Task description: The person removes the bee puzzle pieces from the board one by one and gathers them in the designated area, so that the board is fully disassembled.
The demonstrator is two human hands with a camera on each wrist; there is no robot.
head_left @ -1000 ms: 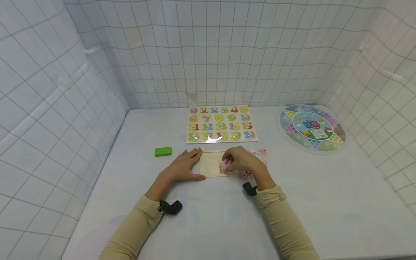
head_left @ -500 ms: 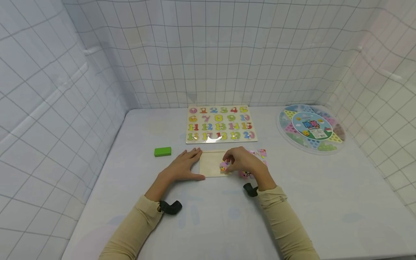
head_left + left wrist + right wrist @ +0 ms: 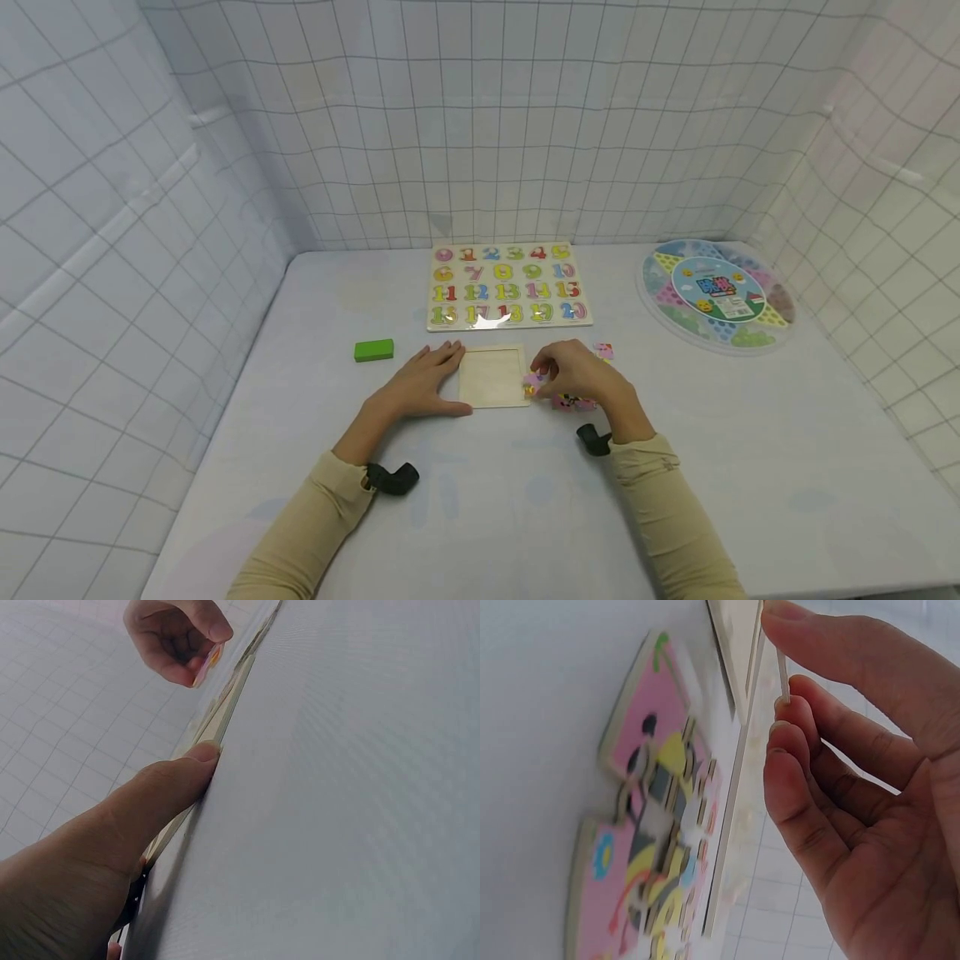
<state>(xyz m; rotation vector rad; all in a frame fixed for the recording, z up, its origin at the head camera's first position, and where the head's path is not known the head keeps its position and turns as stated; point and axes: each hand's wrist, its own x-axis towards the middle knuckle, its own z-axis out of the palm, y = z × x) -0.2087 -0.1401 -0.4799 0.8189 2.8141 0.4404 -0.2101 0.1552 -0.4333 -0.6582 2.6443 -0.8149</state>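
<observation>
A pale wooden puzzle tray (image 3: 492, 377) with a raised rim lies in the middle of the table in the head view, its bare inside showing. My left hand (image 3: 423, 383) rests at its left side with fingers spread straight; the thumb (image 3: 176, 784) presses the near rim. Between thumb and fingertips, my right hand (image 3: 573, 372) pinches a pink and purple jigsaw piece (image 3: 533, 383), held up over the tray's right rim. Several pink jigsaw pieces (image 3: 656, 825) with a bee picture lie just right of the tray, partly hidden under that hand in the head view.
Behind the tray lies a number puzzle board (image 3: 510, 287). A green block (image 3: 373, 350) sits to the left of my left hand. At the back right is a round game board (image 3: 716, 292) in clear packaging. White gridded cloth walls (image 3: 495, 125) enclose the table.
My right hand has moved right with the jigsaw piece, from over the tray's inside to its right rim. My left hand has stayed in place.
</observation>
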